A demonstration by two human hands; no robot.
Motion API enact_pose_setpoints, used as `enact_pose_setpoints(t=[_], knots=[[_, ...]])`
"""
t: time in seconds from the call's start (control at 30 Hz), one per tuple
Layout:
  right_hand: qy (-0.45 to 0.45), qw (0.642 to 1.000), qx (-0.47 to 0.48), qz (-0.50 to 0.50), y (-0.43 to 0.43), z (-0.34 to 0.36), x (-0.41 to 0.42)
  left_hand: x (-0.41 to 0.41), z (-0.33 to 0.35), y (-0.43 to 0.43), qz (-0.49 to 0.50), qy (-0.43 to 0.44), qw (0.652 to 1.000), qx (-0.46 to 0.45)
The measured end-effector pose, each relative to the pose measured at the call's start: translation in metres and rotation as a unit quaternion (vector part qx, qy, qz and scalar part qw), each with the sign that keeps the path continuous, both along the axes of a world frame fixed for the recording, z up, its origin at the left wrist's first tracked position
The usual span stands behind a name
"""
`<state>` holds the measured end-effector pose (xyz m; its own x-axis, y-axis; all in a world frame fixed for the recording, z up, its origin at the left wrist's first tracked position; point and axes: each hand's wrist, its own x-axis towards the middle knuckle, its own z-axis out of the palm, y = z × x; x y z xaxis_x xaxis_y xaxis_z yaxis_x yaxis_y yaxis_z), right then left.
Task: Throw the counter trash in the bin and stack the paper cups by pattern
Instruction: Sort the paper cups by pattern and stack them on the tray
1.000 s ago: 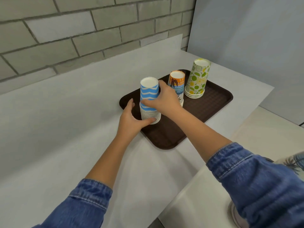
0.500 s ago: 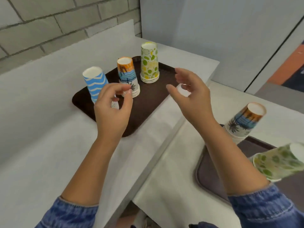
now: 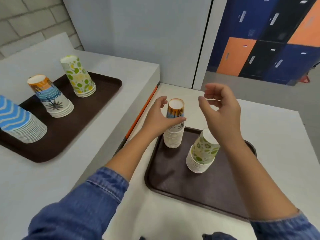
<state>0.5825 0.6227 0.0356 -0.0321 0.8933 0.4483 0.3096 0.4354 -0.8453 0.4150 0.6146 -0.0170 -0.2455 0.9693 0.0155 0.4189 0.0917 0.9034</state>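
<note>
— Where was the left hand (image 3: pixel 159 118)?
— Curled round the stack of upturned palm-print paper cups (image 3: pixel 174 135), at the far left of the near brown plastic tray (image 3: pixel 173 179).
— And the right hand (image 3: pixel 220 111)?
— It hovered just right of it, fingers loosely curled, holding nothing.

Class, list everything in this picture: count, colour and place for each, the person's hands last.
far tray: one, dark brown, left counter.
near tray: one, dark brown, right counter.
wave stack: one, blue, far tray.
far palm stack: one, orange-blue, far tray.
far green stack: one, green, far tray.
near palm stack: one, orange-blue, near tray.
near green stack: one, green, near tray.
lockers: several, orange, blue, black, background right.
brick wall: one, grey, top left.
left hand: one, gripping near palm stack.
right hand: one, holding nothing, above near green stack.
</note>
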Motion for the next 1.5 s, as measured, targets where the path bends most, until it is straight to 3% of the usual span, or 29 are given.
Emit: enact_pose_setpoints(t=[0.3,0.67,1.1,1.37,1.5], knots=[[0.049,0.993,-0.066,0.08,-0.016,-0.035,0.027,0.025,-0.056,0.041,0.097,-0.017,0.995,-0.02],[0.052,0.99,-0.09,0.092,-0.059,-0.1,0.005,0.021,-0.061,-0.023,0.061,0.007,0.998,-0.006],[-0.02,0.968,-0.233,0.086,-0.066,-0.15,-0.011,0.005,-0.016,-0.027,0.072,0.007,0.996,0.055],[-0.085,0.966,-0.222,0.099,-0.03,-0.14,-0.029,-0.004,0.011,-0.02,0.085,-0.023,0.992,0.087],[-0.049,0.963,-0.233,0.128,-0.013,-0.143,-0.043,-0.004,0.018,-0.019,0.101,-0.035,0.99,0.095]])
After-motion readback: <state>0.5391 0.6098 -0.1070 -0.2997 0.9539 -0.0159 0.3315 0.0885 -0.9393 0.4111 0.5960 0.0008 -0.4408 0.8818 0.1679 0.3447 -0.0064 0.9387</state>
